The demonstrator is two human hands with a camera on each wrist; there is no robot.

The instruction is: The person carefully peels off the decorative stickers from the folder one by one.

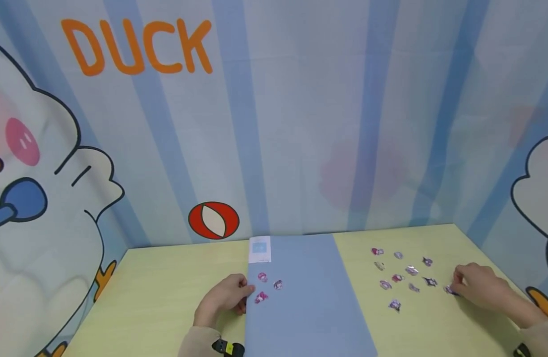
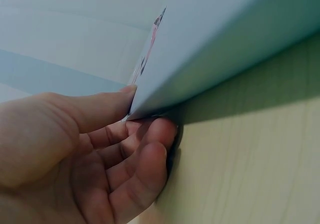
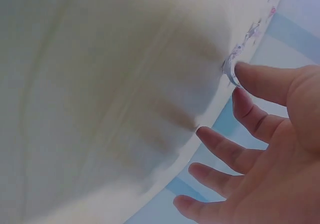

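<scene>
A blue board [image 1: 309, 297] lies on the pale yellow table, with a few pink and purple stickers [image 1: 261, 297] near its left edge. At that edge my left hand [image 1: 224, 295] grips the board, thumb on top and curled fingers below; the left wrist view shows the hand [image 2: 95, 149] at the board's edge [image 2: 200, 38]. On the right of the table, my right hand [image 1: 483, 287] pinches a small purple sticker [image 1: 449, 290]. In the right wrist view the sticker [image 3: 230, 71] is between thumb and index finger of the hand [image 3: 270, 149], its other fingers spread.
Several loose small stickers [image 1: 411, 270] are scattered on the table between the board and my right hand. A white card with a blue square [image 1: 260, 249] lies at the board's top left corner. Behind the table hangs a striped blue curtain [image 1: 300, 124] with duck pictures.
</scene>
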